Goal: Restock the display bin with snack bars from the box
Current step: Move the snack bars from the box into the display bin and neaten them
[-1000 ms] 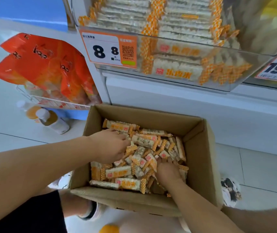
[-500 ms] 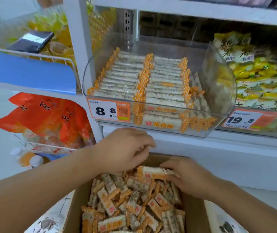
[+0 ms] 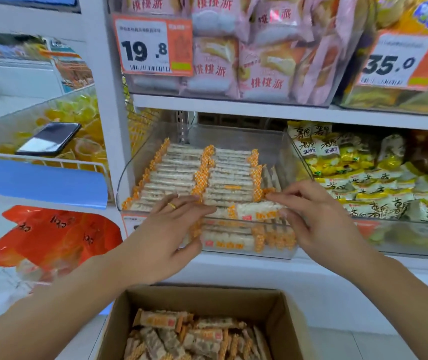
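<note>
The clear display bin point(image 3: 280, 141) sits on the middle shelf, with snack bars point(image 3: 181, 172) in white wrappers with orange ends lined up in rows. My left hand point(image 3: 166, 229), wearing a ring, reaches over the bin's front rim. Its fingers lie on top and its thumb below, around orange-ended bars. My right hand point(image 3: 319, 216) pinches one snack bar point(image 3: 257, 210) by its right end, holding it level above the front row. The cardboard box point(image 3: 207, 292) stands open below, with loose bars point(image 3: 194, 336) inside.
A dark phone point(image 3: 49, 139) lies on the clear bin of yellow sweets to the left. Orange bags point(image 3: 59, 235) hang lower left. Pink cake packs point(image 3: 233, 61) fill the shelf above, and yellow packets point(image 3: 363, 183) fill the bin on the right.
Both hands have risen out of the box and moved up to the bin's front rim with bars. The view has tilted up from the box to the shelves.
</note>
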